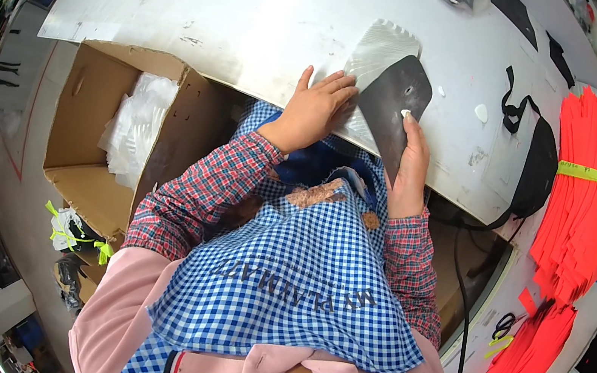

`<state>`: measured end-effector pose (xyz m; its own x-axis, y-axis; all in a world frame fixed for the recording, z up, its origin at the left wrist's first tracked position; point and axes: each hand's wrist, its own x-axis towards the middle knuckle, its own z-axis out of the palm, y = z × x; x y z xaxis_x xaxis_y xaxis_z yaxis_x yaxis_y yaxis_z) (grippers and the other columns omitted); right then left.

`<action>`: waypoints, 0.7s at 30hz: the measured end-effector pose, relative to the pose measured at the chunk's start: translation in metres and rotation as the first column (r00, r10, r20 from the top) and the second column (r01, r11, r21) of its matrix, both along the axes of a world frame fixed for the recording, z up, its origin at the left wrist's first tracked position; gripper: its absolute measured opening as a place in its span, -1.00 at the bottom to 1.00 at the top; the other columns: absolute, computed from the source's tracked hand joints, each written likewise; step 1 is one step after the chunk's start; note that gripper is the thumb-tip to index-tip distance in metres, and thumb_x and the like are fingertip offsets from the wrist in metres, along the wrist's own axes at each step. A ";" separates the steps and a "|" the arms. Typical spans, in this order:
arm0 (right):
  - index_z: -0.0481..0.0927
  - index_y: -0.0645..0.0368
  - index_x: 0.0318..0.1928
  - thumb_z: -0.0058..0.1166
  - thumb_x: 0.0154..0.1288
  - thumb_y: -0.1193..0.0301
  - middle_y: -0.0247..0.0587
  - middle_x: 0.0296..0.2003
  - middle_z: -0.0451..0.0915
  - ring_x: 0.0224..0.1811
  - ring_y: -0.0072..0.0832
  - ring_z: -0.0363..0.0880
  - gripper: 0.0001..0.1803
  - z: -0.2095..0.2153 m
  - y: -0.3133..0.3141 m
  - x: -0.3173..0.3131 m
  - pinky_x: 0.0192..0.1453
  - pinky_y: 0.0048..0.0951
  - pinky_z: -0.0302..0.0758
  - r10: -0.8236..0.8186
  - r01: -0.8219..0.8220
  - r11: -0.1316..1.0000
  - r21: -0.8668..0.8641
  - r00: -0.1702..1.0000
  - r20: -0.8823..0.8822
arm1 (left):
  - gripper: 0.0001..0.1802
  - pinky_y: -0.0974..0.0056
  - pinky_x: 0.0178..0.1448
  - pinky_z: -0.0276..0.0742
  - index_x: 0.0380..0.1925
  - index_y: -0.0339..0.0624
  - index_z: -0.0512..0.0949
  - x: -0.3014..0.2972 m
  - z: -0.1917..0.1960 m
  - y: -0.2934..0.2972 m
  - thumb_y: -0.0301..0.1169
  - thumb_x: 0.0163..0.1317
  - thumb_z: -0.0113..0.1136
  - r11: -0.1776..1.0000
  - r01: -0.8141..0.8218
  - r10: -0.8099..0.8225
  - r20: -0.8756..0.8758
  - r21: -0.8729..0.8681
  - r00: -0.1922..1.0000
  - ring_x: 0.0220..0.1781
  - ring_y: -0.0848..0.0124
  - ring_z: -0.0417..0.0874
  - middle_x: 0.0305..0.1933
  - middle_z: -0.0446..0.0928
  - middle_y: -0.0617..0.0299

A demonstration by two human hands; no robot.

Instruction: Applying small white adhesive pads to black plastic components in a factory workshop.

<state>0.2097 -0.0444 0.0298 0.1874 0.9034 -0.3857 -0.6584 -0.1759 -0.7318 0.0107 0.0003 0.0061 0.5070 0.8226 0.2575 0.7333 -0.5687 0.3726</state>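
The dark flat piece lies right at the near edge of the grey table, with lots of bare room behind it. The left hand presses flat, fingers open. The right hand pinches the piece's edge.

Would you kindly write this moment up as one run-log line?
left hand: flat on clear bag | right hand: pinching black fabric piece at its edge | surface: grey table | nearby: cardboard box, orange stacks
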 end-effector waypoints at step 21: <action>0.66 0.24 -0.19 0.27 0.32 0.30 -0.28 -0.24 0.69 -0.17 -0.58 0.57 -0.76 -0.033 0.072 0.022 -0.01 -0.52 0.47 0.024 -0.184 0.975 0.126 0.646 0.763 | -0.50 0.22 0.48 0.30 0.40 -0.21 0.26 -0.017 0.004 0.016 -0.48 0.49 -0.02 0.835 0.235 0.215 0.689 -0.497 0.693 0.42 0.28 0.40 0.37 0.42 0.07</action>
<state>0.2314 0.0272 -0.0035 0.2404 0.9706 0.0119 0.1489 -0.0248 -0.9885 -0.0067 0.0165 0.0098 0.3690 0.9263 0.0761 0.1199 -0.1286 0.9844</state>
